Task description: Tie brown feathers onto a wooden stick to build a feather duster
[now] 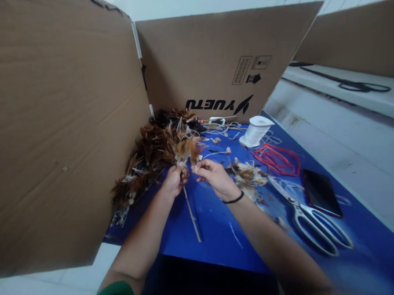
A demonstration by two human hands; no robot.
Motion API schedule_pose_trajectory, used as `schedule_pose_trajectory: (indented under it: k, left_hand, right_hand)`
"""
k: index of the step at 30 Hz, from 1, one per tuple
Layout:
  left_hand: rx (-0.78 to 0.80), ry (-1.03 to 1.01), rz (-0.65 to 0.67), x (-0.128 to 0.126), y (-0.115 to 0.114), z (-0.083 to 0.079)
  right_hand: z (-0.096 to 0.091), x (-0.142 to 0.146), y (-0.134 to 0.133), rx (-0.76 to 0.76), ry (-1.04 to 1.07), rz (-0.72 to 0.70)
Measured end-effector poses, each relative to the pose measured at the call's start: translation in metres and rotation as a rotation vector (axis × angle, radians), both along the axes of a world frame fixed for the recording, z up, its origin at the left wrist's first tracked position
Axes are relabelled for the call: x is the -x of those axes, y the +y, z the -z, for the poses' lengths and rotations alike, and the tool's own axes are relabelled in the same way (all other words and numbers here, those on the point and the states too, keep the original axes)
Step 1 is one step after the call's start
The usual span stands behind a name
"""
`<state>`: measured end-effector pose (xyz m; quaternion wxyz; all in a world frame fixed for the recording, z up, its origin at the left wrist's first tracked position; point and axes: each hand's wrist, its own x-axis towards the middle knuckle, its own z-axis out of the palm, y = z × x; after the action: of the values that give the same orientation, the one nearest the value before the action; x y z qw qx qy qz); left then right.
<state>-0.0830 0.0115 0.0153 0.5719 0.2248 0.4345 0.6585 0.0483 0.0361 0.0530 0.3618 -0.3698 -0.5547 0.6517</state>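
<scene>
My left hand (176,180) is closed around a thin stick (192,216) just below the brown feathers (181,150) at its top. The lower end of the stick points toward me over the blue table. Close to its right, my right hand (215,177) is in a pinch, with a small orange-brown feather (195,148) rising from its fingertips. A pile of dark brown feather bunches (147,145) lies behind and left of my hands. To the right of my right wrist are loose pale and brown feathers (249,173).
Cardboard panels (212,54) stand at the left and back of the blue table (215,234). At right lie a white spool (257,131), red cord (277,158), large scissors (315,222) and a phone (321,191). Black-handled scissors (362,86) rest on a white ledge.
</scene>
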Motion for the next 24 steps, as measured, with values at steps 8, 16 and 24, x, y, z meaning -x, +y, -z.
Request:
schedule_pose_trajectory:
  k: [8, 16, 24]
  left_hand:
    - [0.022, 0.075, -0.033, -0.006, -0.002, -0.002]
    - [0.002, 0.107, -0.085, -0.013, -0.001, 0.001]
    - [0.024, 0.106, -0.122, -0.015, -0.001, 0.006]
  right_hand:
    - [0.004, 0.008, -0.007, -0.188, -0.119, 0.033]
    - [0.008, 0.026, 0.005, -0.428, -0.272, 0.146]
    - [0.022, 0.037, 0.01, -0.486, -0.319, 0.214]
